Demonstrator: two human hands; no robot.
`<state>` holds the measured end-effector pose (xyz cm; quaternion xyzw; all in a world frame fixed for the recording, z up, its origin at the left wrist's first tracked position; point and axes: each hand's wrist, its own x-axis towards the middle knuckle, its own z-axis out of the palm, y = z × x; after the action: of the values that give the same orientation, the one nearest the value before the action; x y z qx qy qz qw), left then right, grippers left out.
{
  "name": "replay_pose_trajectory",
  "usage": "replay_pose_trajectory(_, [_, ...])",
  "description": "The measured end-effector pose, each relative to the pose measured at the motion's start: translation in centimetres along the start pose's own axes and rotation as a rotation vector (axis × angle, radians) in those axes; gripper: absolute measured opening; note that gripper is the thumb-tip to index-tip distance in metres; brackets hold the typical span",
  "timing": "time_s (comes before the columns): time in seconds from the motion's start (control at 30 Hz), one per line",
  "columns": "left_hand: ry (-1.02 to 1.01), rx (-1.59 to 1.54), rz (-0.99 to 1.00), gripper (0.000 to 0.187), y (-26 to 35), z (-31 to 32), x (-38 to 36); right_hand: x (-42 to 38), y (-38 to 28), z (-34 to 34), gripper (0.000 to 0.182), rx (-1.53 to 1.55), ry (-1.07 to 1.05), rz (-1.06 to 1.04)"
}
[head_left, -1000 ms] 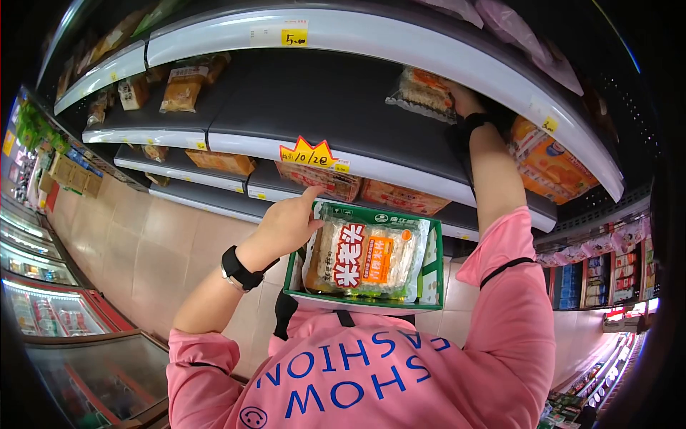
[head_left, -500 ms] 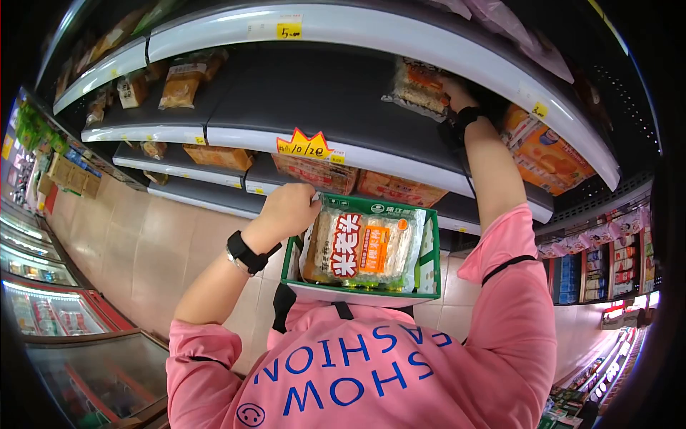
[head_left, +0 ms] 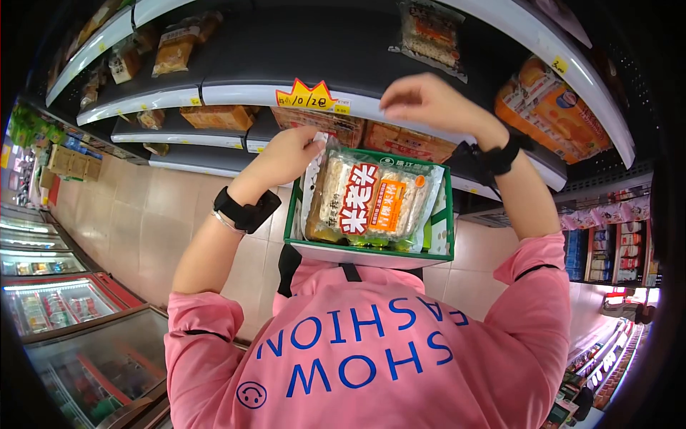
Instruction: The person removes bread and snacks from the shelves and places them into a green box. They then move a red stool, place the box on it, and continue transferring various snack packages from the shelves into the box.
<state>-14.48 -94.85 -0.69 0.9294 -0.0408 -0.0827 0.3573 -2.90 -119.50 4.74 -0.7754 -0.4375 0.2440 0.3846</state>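
My left hand pinches the upper left corner of a clear bag of puffed rice snacks with red and orange labels. That bag lies face up on top of a green box, which sits against my body; a little green packaging shows under the bag. Empty, with its fingers loosely curved and apart, my right hand hovers over the shelf's front edge. Farther back on the dark shelf rests another clear bag of rice snacks, separate from my right hand.
A yellow price sign stands on the shelf edge. Packed bread is on the left of the shelf, and an orange package on the right. Boxes sit on the shelf below. Glass freezers line the left.
My right hand has let go of the bag on the shelf and drawn back toward me. My left hand and the bag corner have risen slightly, and the view has shifted.
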Motion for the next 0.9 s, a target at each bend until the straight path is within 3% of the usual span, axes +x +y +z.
replay_pose_trajectory(0.13, [-0.061, -0.405, 0.074, 0.021, -0.6, 0.1, 0.3, -1.8, 0.5, 3.4, 0.055, -0.059, -0.295, 0.101])
replay_pose_trajectory(0.23, [-0.064, -0.540, 0.030, 0.022, 1.5, -0.7, -0.3, -2.9, 1.3, 4.4, 0.058, -0.135, -0.311, 0.038])
replay_pose_trajectory(0.33, [-0.100, -0.676, -0.030, 0.024, 2.1, -1.3, -0.4, -4.0, 0.4, 5.1, 0.059, -0.039, -0.312, 0.170])
replay_pose_trajectory(0.4, [-0.121, -0.681, -0.031, 0.025, 2.0, -1.8, 0.0, -4.3, 1.4, 5.5, 0.056, 0.126, -0.200, 0.193])
replay_pose_trajectory(0.47, [0.102, -0.765, -0.020, 0.025, 1.8, -1.9, 0.2, -4.7, 2.6, 4.9, 0.052, 0.237, -0.157, 0.108])
replay_pose_trajectory(0.5, [0.161, -0.898, -0.041, 0.027, 3.2, -2.8, -0.5, -5.0, 2.7, 4.2, 0.052, 0.349, -0.080, 0.148])
replay_pose_trajectory(0.63, [0.388, -0.959, 0.027, 0.026, 2.0, -4.1, -0.3, -6.0, 2.7, 0.7, 0.044, 0.709, 0.300, 0.148])
replay_pose_trajectory(0.77, [0.289, -0.902, -0.027, 0.020, 0.1, -3.6, -0.7, -5.6, 4.6, -2.8, 0.042, 0.841, 0.739, 0.128])
replay_pose_trajectory(0.9, [0.221, -0.866, -0.018, 0.019, -0.1, -2.6, -1.1, -4.9, 8.4, -6.3, 0.039, 0.793, 0.844, 0.299])
